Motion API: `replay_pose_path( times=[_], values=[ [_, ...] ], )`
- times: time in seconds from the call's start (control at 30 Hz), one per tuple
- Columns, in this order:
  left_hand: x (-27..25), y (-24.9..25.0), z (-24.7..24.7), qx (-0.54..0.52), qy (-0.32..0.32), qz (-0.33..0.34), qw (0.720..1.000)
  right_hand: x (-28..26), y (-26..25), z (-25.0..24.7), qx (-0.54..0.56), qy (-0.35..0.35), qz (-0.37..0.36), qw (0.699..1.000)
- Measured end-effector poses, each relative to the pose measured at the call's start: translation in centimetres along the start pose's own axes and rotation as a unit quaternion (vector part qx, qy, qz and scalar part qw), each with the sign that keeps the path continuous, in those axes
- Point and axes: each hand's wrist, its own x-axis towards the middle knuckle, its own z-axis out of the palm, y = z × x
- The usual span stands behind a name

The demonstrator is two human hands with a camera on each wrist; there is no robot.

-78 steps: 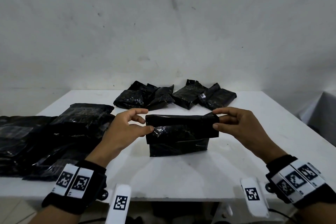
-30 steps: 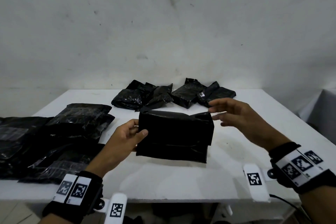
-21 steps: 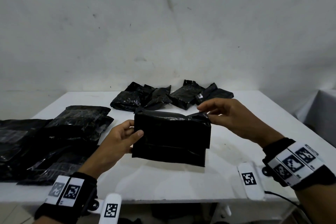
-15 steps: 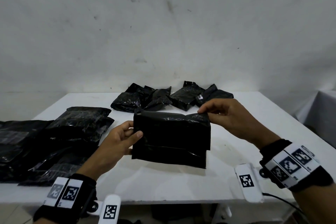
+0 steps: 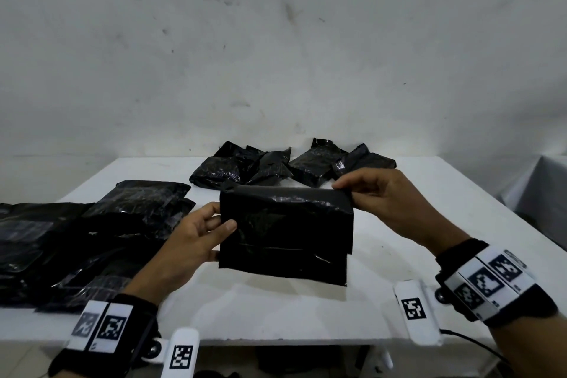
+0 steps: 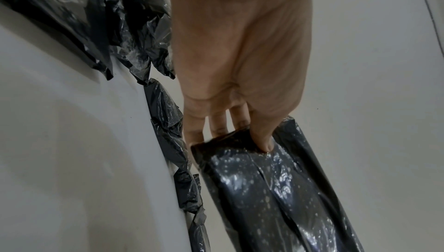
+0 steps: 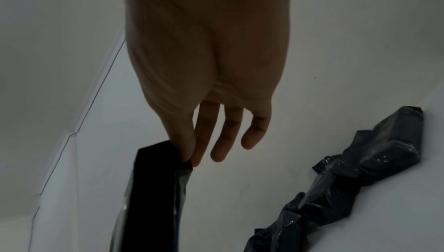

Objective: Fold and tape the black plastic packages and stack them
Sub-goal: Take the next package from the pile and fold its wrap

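Left pile: a heap of flat, glossy black plastic packages (image 5: 92, 239) lay at about 9 o'clock on the white worktop (image 5: 383, 279), just beside the left hand.
Left hand: the left hand (image 5: 187, 242) gripped the left short edge of the folded black plastic package (image 5: 285, 233), thumb on the near face and fingers behind, as the left wrist view confirmed (image 6: 240, 77).
Held package: it was in the air over the middle of the worktop, between the two hands, standing nearly upright with its broad face toward the person.
Long axis: it ran from 9 to 3 o'clock, one hand at each end.
Look: rectangular, dark and slightly shiny, with a folded flap across the lower part; its top edge was a little rumpled. I could not make out any tape on it.
Right hand: the right hand (image 5: 380, 202) pinched the top right corner between thumb and forefinger, the other fingers loosely extended, as seen in the right wrist view (image 7: 204, 77).
Nearer hand: judged even; both held it, the left with the fuller grip.
Far stack: crumpled black plastic packages (image 5: 288, 164) lay at 12 o'clock, well apart from the hands, likely where the held one would go.
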Motion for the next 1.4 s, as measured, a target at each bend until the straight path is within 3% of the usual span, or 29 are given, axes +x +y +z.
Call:
replay_pose_path(
  times=[0.27, 0.37, 0.43, 0.57, 0.67, 1.0, 1.17, 1.23, 1.3, 1.4],
  values=[
    [-0.7, 0.6, -0.1, 0.061, 0.006, -0.007, 0.998, -0.2, 0.2, -1.0, 0.044, 0.036, 0.033, 0.998],
    [-0.6, 1.1, 0.2, 0.137, -0.036, -0.003, 0.99, 0.6, -1.7, -1.2, -0.011, -0.016, 0.025, 1.0],
    [-0.5, 2.1, 0.8, 0.203, -0.081, 0.007, 0.976, 1.7, -3.7, -0.6, -0.076, -0.091, 0.003, 0.993],
    [0.1, 4.5, 2.1, 0.291, -0.163, 0.03, 0.942, 4.5, -7.2, 1.6, -0.204, -0.258, -0.057, 0.943],
    [0.4, 6.4, 2.9, 0.34, -0.208, 0.039, 0.916, 6.4, -8.7, 2.8, -0.24, -0.327, -0.044, 0.913],
    [0.5, 7.8, 2.7, 0.386, -0.235, 0.043, 0.891, 7.6, -11.1, 2.8, -0.321, -0.417, 0.005, 0.85],
    [0.4, 7.5, 3.2, 0.371, -0.255, 0.034, 0.892, 8.8, -11.9, 3.7, -0.422, -0.388, -0.021, 0.819],
    [0.5, 7.3, 3.2, 0.347, -0.238, 0.023, 0.907, 9.0, -12.2, 4.1, -0.42, -0.353, -0.046, 0.835],
    [0.5, 7.1, 2.9, 0.324, -0.216, 0.02, 0.921, 8.9, -12.0, 3.9, -0.371, -0.292, -0.069, 0.879],
    [0.2, 6.6, 1.8, 0.27, -0.17, 0.025, 0.948, 8.2, -10.6, 2.0, -0.291, -0.214, -0.048, 0.931]
  ],
)
